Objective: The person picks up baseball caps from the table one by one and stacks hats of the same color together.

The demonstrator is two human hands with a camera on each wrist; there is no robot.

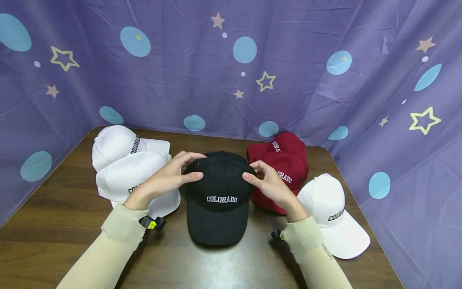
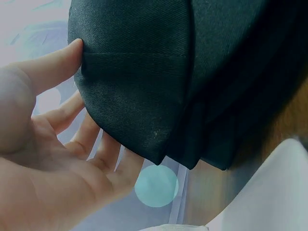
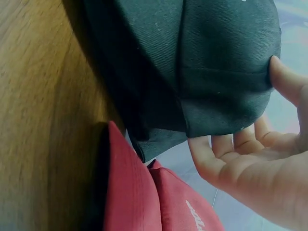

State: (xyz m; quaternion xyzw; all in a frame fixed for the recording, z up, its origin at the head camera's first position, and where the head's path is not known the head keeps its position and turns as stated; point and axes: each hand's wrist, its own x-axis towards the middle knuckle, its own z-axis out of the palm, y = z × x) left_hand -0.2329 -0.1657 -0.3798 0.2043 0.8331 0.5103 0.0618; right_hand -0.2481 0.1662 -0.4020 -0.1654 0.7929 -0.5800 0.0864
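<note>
A black baseball cap [image 1: 221, 180] with COLORADO in white faces me mid-table, its brim toward me. My left hand [image 1: 177, 172] holds the crown's left side, the thumb on the fabric and the fingers round behind. On the opposite side my right hand [image 1: 267, 180] grips the crown the same way. In the left wrist view, the left hand [image 2: 72, 139] is at the edge of the black cap [image 2: 134, 82], and more dark cap edges show layered beneath it. The right wrist view has the right hand's [image 3: 255, 154] fingertips along the black cap's [image 3: 221, 72] lower edge.
Two overlapping white caps [image 1: 115, 148] lie on the wooden table [image 1: 47, 233] at left. Red caps [image 1: 288, 160] overlap at the right, close beside my right hand. A single white cap [image 1: 325, 196] sits near the right edge. A purple curtain [image 1: 202, 60] surrounds the table's back and sides.
</note>
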